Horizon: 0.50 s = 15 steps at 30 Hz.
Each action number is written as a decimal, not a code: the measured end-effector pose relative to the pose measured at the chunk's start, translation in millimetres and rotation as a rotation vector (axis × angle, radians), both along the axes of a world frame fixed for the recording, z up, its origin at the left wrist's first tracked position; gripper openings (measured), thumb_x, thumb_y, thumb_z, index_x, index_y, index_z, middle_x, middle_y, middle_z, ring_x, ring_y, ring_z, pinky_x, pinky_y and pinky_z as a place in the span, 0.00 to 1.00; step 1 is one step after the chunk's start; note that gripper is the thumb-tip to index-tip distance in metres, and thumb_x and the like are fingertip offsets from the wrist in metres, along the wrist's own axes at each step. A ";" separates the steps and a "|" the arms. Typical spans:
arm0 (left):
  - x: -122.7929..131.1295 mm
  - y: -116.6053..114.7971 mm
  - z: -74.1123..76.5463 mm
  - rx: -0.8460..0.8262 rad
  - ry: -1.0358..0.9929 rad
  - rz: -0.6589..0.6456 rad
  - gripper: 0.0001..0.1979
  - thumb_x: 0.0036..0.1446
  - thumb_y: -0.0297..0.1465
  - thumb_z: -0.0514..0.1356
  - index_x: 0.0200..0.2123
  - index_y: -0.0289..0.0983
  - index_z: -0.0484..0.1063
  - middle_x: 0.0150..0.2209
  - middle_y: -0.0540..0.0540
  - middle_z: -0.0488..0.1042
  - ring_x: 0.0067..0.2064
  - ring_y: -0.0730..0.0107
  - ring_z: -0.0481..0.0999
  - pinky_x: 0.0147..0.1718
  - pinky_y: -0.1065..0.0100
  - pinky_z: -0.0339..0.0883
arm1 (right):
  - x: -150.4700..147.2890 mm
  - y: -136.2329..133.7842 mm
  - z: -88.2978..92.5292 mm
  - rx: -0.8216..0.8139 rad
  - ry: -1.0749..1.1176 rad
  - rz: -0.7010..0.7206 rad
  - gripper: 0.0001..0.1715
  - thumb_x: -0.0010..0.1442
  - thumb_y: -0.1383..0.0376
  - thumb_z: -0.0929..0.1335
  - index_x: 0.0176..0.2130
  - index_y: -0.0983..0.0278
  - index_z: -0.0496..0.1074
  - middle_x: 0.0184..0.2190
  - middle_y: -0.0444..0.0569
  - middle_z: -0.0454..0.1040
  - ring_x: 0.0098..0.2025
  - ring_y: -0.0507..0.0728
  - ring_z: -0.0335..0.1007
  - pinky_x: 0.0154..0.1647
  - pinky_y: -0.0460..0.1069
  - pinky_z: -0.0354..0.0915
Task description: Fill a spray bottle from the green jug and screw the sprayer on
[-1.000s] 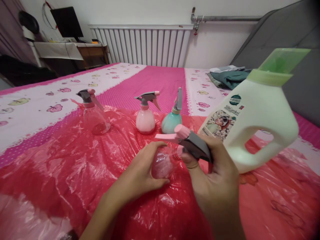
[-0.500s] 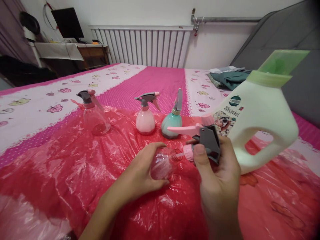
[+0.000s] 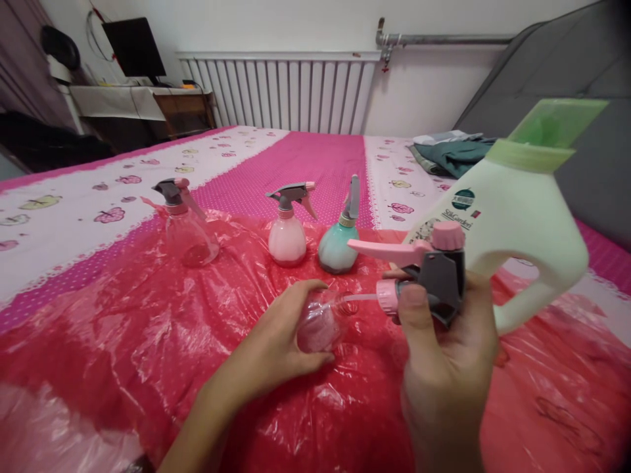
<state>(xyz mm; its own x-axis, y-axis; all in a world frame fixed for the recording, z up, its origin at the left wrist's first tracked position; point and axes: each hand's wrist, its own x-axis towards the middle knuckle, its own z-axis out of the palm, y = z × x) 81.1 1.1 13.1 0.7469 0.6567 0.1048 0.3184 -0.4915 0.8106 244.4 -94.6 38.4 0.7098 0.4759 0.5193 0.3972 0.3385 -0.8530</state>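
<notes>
My left hand (image 3: 280, 335) is wrapped round a clear pink bottle (image 3: 320, 322), which lies tilted with its open neck to the right. In my right hand (image 3: 444, 355) is a grey and pink spray head (image 3: 438, 276). Its thin tube (image 3: 362, 297) reaches left into the bottle's neck, and the pink collar stands apart from the neck. Behind them stand a pink spray bottle (image 3: 287, 240) and a teal one (image 3: 338, 246). A clear pink spray bottle (image 3: 190, 236) is at the left. Beyond my right hand is a large pale green jug (image 3: 532, 210).
Red plastic sheeting (image 3: 123, 315) covers the near part of the bed, over a pink and white patterned bedspread (image 3: 320, 157). Folded clothes (image 3: 453, 154) lie at the back right. A radiator (image 3: 280, 92) and a desk (image 3: 118, 102) with a monitor are farther back.
My right hand has moved right with the spray head, drawing more of the tube out of the bottle's neck. My left hand and the bottle have stayed in place.
</notes>
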 end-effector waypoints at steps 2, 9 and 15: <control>0.2 0.0 0.0 -0.009 -0.009 0.004 0.40 0.56 0.32 0.73 0.67 0.48 0.60 0.69 0.39 0.69 0.71 0.39 0.69 0.70 0.37 0.62 | 0.4 0.2 -0.9 -0.002 -0.055 -0.008 0.15 0.71 0.56 0.73 0.56 0.53 0.77 0.51 0.48 0.81 0.53 0.59 0.79 0.51 0.55 0.75; 0.2 -1.1 -3.3 -0.028 -0.067 -0.003 0.36 0.58 0.31 0.72 0.67 0.48 0.64 0.68 0.41 0.70 0.69 0.40 0.71 0.68 0.39 0.67 | 2.1 -1.8 1.1 -0.072 -0.285 0.226 0.08 0.68 0.68 0.74 0.44 0.53 0.77 0.41 0.40 0.81 0.45 0.54 0.78 0.43 0.49 0.73; 0.0 -3.5 0.8 0.006 -0.032 -0.003 0.41 0.57 0.30 0.72 0.69 0.47 0.61 0.66 0.41 0.73 0.66 0.42 0.74 0.65 0.41 0.70 | 3.3 -7.0 0.5 -0.181 -0.231 0.228 0.03 0.72 0.59 0.72 0.46 0.52 0.77 0.38 0.40 0.80 0.43 0.54 0.77 0.36 0.48 0.68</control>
<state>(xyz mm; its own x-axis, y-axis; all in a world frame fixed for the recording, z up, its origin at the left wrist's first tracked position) 81.1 -2.4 13.9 0.7450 0.6537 0.1325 0.2908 -0.4971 0.8175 247.7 -101.6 38.9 0.4490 0.7067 0.5468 0.5182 0.2926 -0.8037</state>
